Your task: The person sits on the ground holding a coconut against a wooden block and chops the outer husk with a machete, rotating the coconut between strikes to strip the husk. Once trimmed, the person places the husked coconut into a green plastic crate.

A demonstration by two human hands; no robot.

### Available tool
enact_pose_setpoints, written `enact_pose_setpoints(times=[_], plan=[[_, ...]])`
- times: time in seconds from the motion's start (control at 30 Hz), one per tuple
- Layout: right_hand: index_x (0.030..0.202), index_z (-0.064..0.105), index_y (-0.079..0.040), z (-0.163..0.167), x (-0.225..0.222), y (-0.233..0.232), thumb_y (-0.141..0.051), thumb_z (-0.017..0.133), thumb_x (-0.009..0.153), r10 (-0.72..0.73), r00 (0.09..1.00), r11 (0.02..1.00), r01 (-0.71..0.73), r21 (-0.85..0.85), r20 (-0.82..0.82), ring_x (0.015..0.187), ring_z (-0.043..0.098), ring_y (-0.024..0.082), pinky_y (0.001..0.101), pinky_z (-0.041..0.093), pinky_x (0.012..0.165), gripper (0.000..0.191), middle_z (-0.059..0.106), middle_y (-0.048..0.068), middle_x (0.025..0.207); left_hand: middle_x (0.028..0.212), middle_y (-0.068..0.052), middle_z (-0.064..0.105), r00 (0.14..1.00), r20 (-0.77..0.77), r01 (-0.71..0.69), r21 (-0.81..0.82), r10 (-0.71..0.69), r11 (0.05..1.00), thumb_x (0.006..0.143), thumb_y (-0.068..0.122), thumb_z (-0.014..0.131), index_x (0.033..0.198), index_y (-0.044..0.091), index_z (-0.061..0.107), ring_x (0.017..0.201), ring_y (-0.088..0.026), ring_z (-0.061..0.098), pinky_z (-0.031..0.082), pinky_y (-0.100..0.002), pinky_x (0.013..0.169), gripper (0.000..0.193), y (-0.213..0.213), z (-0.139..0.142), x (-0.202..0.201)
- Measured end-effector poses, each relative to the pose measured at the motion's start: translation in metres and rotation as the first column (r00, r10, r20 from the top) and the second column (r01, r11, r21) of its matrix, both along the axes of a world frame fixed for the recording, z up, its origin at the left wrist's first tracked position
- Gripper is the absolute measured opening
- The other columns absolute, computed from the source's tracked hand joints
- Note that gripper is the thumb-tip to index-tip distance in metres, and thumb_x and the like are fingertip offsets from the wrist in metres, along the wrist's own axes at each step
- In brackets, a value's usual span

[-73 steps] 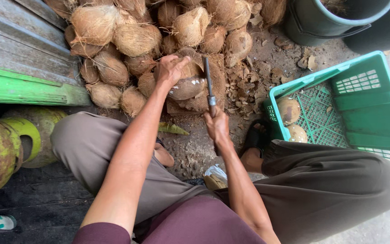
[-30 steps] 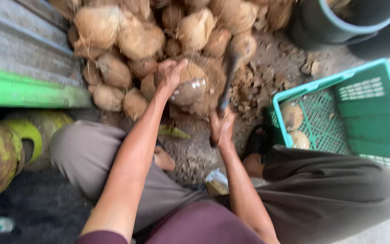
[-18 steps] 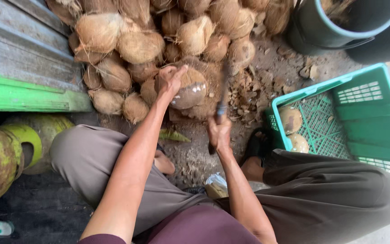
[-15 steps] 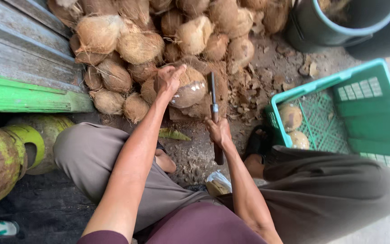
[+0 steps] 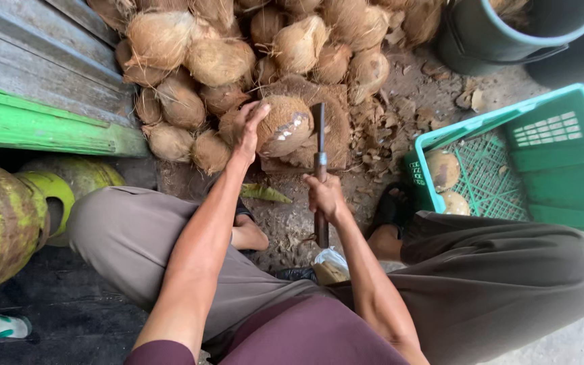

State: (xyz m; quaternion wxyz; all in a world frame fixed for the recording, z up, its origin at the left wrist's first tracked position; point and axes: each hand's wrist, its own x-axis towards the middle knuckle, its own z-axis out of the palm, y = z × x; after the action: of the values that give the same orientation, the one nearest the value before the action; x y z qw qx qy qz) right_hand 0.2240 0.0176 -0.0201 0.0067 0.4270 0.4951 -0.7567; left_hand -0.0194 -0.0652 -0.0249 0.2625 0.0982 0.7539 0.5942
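While the left hand [image 5: 246, 125] cups a husked coconut [image 5: 284, 125], the right hand [image 5: 324, 196] clenches a cleaver [image 5: 319, 145] just beside it.

L hand [image 5: 246, 125] steadies coconut [image 5: 284, 125]; R hand [image 5: 324, 196] grips cleaver [image 5: 319, 145] beside it.
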Motion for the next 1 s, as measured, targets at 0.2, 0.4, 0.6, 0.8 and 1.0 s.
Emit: enact_pose_setpoints(times=[0.2,0.4,0.6,0.8,1.0], plan=[[0.080,0.058,-0.011,0.033,0.012,0.011,-0.023,0.067,0.092,0.039,0.993,0.991,-0.052,0.122,0.108,0.038,0.042,0.010,0.0300,0.035,0.035,0.019,0.047,-0.002,0.053,0.103,-0.013,0.065,0.991,0.134,0.050,-0.396,0.004,0.917,0.071,0.084,0.057,0.125,0.013,0.057,0.078,-0.023,0.060,0.050,-0.043,0.065,0.089,0.024,0.007,0.004],[0.078,0.053,-0.011,0.088,0.019,0.032,-0.031,0.066,0.098,-0.101,0.970,0.966,0.148,0.210,-0.221,0.040,0.041,0.008,0.0280,0.034,0.036,0.031,0.046,-0.003,0.055,0.099,-0.014,0.071,0.988,0.152,0.032,-0.341,0.022,0.939,0.072,0.080,0.065,0.134,0.014,0.055,0.071,-0.023,0.059,0.050,-0.043,0.063,0.091,0.041,0.005,0.001],[0.072,0.058,-0.010,0.084,0.007,0.019,-0.029,0.068,0.094,-0.106,0.991,0.965,0.121,0.231,-0.077,0.038,0.048,0.010,0.0293,0.039,0.036,0.031,0.051,0.000,0.053,0.131,-0.018,0.066,0.996,0.071,-0.036,-0.258,0.056,0.965,0.074,0.067,0.077,0.126,0.007,0.074,0.120,-0.031,0.061,0.046,-0.057,0.102,0.079,0.044,-0.005,0.004],[0.072,0.053,-0.010,0.084,0.012,0.019,-0.030,0.067,0.098,0.031,0.993,0.919,0.016,0.394,-0.113,0.043,0.048,0.007,0.0282,0.038,0.038,0.036,0.053,-0.003,0.056,0.136,-0.020,0.060,0.972,0.035,-0.215,-0.248,0.231,0.945,0.079,0.065,0.075,0.134,0.008,0.057,0.122,-0.033,0.061,0.048,-0.057,0.102,0.081,0.044,0.000,0.023],[0.071,0.051,-0.010,0.079,0.014,0.020,-0.029,0.068,0.102,-0.116,0.917,0.904,0.257,0.341,-0.382,0.044,0.046,0.008,0.0270,0.035,0.038,0.040,0.050,-0.002,0.056,0.112,-0.010,0.071,0.979,0.071,-0.128,-0.515,0.192,0.847,0.080,0.071,0.057,0.126,0.018,0.066,0.097,-0.028,0.066,0.051,-0.052,0.088,0.071,0.045,0.009,0.034]])
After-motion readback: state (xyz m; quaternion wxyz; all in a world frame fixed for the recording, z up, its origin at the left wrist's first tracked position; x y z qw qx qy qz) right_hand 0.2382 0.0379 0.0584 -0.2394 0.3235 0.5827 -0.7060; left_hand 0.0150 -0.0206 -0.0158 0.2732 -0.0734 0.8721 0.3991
